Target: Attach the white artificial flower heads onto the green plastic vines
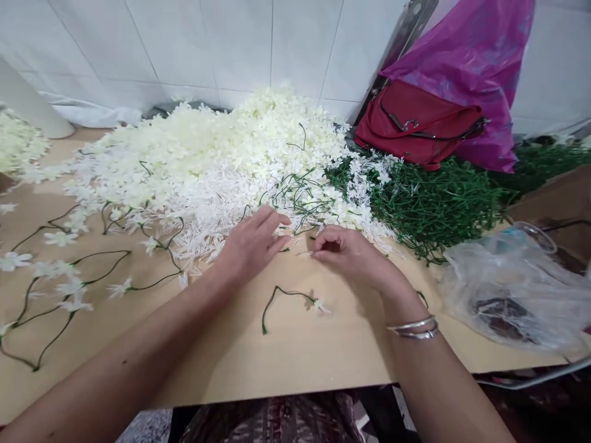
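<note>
The left hand (pixel 253 243) is being laid palm down at the near edge of the big heap of cream-white artificial flower petals (pixel 217 154). Its fingers are being stretched out almost flat and loosely spread, with the tips among the loose pieces, and nothing can be seen gripped in it. Just beside it, the right hand (pixel 347 252) is being held curled over the pale wooden tabletop (pixel 295 363). Thumb and forefinger are being pinched together on a small thin white flower piece (pixel 305 253) (too small for its shape to be told), the other fingers being tucked in. A short green wire stem with one white blossom (pixel 320 305) is being seen on the board between the two wrists, touched by neither. Two silver bangles (pixel 414 327) are being worn on the right wrist. Behind the right hand, a mound of bare green plastic stems (pixel 434 197) is being backed by a red leather handbag (pixel 415 126) and a purple plastic bag (pixel 471 55). A crumpled clear plastic bag (pixel 508 289) is being seen near the table's right edge.
</note>
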Demonstrator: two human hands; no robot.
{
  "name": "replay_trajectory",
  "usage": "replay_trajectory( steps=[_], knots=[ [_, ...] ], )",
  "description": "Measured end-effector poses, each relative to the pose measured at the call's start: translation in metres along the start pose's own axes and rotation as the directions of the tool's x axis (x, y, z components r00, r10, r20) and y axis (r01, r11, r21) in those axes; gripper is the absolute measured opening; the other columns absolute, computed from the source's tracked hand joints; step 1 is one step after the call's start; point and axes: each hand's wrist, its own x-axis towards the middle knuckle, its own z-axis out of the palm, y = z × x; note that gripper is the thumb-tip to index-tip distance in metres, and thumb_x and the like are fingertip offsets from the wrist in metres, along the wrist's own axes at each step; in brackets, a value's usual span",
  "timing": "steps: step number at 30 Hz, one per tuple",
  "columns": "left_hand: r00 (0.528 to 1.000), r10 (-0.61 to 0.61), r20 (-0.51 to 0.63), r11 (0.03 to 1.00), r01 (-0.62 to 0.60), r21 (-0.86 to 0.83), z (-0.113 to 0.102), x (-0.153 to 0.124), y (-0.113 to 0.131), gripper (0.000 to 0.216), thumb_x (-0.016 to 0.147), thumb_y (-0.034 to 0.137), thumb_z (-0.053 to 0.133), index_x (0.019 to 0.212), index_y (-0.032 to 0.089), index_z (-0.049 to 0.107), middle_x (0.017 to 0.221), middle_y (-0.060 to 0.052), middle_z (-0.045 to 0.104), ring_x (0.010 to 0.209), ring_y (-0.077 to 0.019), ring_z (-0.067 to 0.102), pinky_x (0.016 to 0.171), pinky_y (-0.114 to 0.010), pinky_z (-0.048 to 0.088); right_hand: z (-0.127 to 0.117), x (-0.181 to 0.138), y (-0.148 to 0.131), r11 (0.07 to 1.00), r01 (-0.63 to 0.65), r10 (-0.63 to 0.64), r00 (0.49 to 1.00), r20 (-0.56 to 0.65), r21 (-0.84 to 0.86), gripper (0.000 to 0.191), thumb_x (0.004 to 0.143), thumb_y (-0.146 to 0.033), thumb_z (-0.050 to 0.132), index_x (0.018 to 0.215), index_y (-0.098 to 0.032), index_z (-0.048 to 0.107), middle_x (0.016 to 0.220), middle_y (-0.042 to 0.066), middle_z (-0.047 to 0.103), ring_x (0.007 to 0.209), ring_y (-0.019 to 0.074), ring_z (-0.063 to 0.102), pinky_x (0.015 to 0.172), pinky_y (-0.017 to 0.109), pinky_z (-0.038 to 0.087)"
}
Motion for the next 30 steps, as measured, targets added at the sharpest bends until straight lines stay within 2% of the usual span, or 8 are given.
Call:
replay_trajectory(
  steps=[3,7,10,13,17,22,25,30],
  knots=[
    [0.997,-0.075,0.026,0.993,0.077,-0.094,0.005,0.003,-0.013,0.018,0.094,0.024,0.071,0.11,0.017,0.075,0.116,-0.013,0.069,0.104,-0.0285,0.065,0.091,-0.04,0.052,0.001,0.003,0.0,0.985,-0.025,0.047,0.991,-0.128,0.172,0.01,0.083,-0.027,0.074,0.078,-0.019,0.069,0.072,-0.002,0.062,0.066,0.014,0.053,0.064,0.028,0.041],
    [0.996,-0.094,-0.012,0.98,0.09,-0.178,0.002,0.006,-0.016,0.01,0.094,0.021,0.069,0.09,0.02,0.078,0.103,-0.01,0.072,0.1,-0.0265,0.066,0.096,-0.041,0.05,0.003,0.01,-0.002,0.969,0.072,-0.003,0.96,-0.279,0.238,0.011,0.076,-0.025,0.079,0.079,-0.019,0.07,0.076,-0.001,0.066,0.069,0.0133,0.054,0.069,0.028,0.045],
    [0.985,-0.154,-0.081,0.951,0.125,-0.282,-0.004,0.008,-0.008,0.013,0.095,0.028,0.069,0.09,0.021,0.079,0.101,-0.008,0.073,0.098,-0.0241,0.066,0.095,-0.038,0.051,0.007,0.014,-0.001,0.958,0.103,-0.01,0.945,-0.326,0.269,0.014,0.076,-0.028,0.079,0.086,-0.02,0.074,0.078,0.0,0.069,0.07,0.0145,0.057,0.07,0.029,0.048],
    [0.948,-0.289,-0.132,0.878,0.207,-0.432,-0.009,0.01,0.001,0.02,0.097,0.035,0.068,0.1,0.02,0.079,0.094,-0.006,0.074,0.084,-0.0194,0.064,0.085,-0.033,0.052,0.01,0.016,0.002,0.938,0.131,-0.006,0.931,-0.364,0.321,0.019,0.082,-0.037,0.075,0.092,-0.02,0.076,0.084,0.003,0.072,0.075,0.0165,0.063,0.073,0.032,0.053],
    [0.882,-0.466,-0.069,0.68,0.307,-0.666,-0.01,0.011,0.008,0.034,0.095,0.043,0.07,0.115,0.017,0.075,0.089,-0.005,0.074,0.078,-0.0162,0.065,0.078,-0.029,0.053,0.015,0.018,0.0,0.9,0.176,-0.013,0.925,-0.379,0.399,0.024,0.083,-0.044,0.077,0.089,-0.021,0.072,0.08,0.002,0.071,0.072,0.0167,0.067,0.072,0.033,0.058],
    [0.819,-0.559,0.128,0.366,0.382,-0.849,-0.006,0.012,0.013,0.041,0.085,0.05,0.08,0.108,0.017,0.076,0.086,-0.004,0.075,0.077,-0.0143,0.068,0.077,-0.027,0.055,0.022,0.014,-0.016,0.875,0.24,-0.032,0.895,-0.446,0.42,0.017,0.084,-0.039,0.079,0.086,-0.023,0.073,0.093,0.005,0.075,0.086,0.0187,0.07,0.078,0.033,0.057],
    [0.773,-0.58,0.258,0.166,0.422,-0.891,-0.003,0.009,0.017,0.042,0.081,0.052,0.084,0.105,0.018,0.077,0.089,-0.004,0.077,0.076,-0.0128,0.069,0.075,-0.025,0.056,0.026,0.007,-0.027,0.875,0.264,-0.029,0.865,-0.501,0.405,0.008,0.085,-0.03,0.08,0.088,-0.024,0.075,0.087,0.001,0.073,0.082,0.0166,0.066,0.079,0.032,0.055],
    [0.718,-0.536,0.444,-0.085,0.477,-0.875,0.001,0.004,0.028,0.042,0.072,0.047,0.092,0.1,0.018,0.081,0.091,-0.004,0.078,0.078,-0.0124,0.072,0.077,-0.025,0.058,0.034,-0.002,-0.041,0.915,0.326,-0.151,0.821,-0.55,0.236,0.004,0.09,-0.021,0.076,0.091,-0.025,0.076,0.092,0.002,0.078,0.09,0.0193,0.072,0.088,0.036,0.057]
  ],
)
